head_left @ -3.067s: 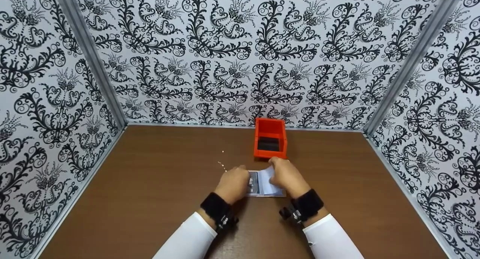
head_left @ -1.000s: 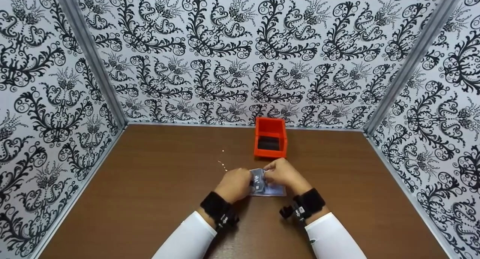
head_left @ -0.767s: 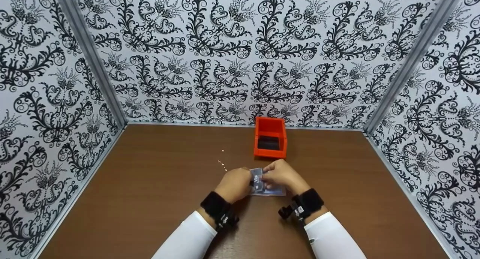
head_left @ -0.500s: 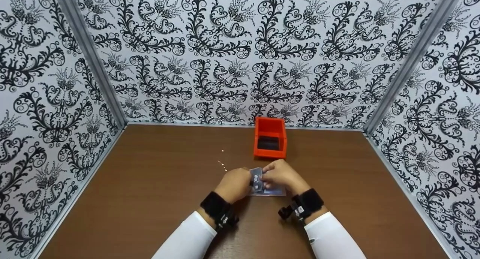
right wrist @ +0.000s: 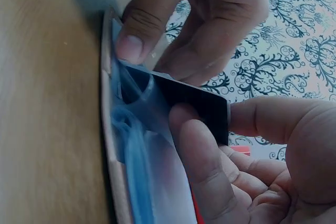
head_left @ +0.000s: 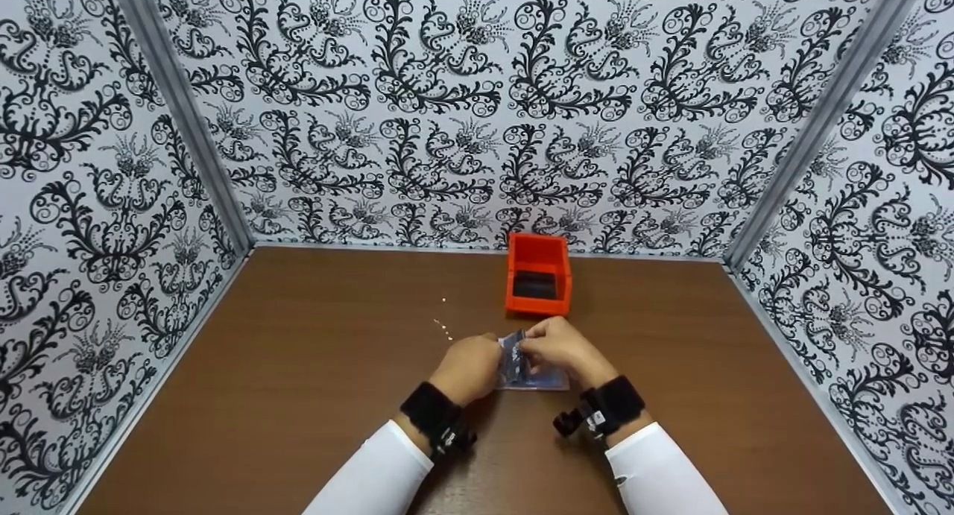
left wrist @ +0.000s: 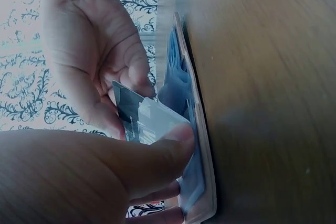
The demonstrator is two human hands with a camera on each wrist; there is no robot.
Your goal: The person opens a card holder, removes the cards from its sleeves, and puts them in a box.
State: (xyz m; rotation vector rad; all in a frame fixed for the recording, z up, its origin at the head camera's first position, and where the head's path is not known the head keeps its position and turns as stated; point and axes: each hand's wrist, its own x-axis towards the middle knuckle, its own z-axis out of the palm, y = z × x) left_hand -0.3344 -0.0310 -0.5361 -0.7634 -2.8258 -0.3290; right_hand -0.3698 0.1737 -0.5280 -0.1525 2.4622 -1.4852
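Observation:
An open card holder (head_left: 548, 381) with clear plastic sleeves (right wrist: 137, 150) lies on the brown table in front of the person. A dark card (right wrist: 202, 109) with white print on its other face sticks partly out of a sleeve and stands tilted up from the holder. My right hand (head_left: 564, 349) pinches the card's free end between thumb and fingers. My left hand (head_left: 466, 367) grips the holder's left side, its thumb (left wrist: 176, 148) pressed on the sleeve over the card and its fingers at the holder's edge. The card's inner end is hidden under that thumb.
An orange bin (head_left: 536, 305) with something dark inside stands just beyond the hands. Small light specks (head_left: 443, 327) dot the brown table (head_left: 335, 336) behind the left hand. Patterned walls (head_left: 462, 127) enclose the back and sides.
The right hand was at the clear sleeves on the holder's right side earlier; it now pinches the dark card. The card has tipped up more steeply in the last half second. The left hand stays put.

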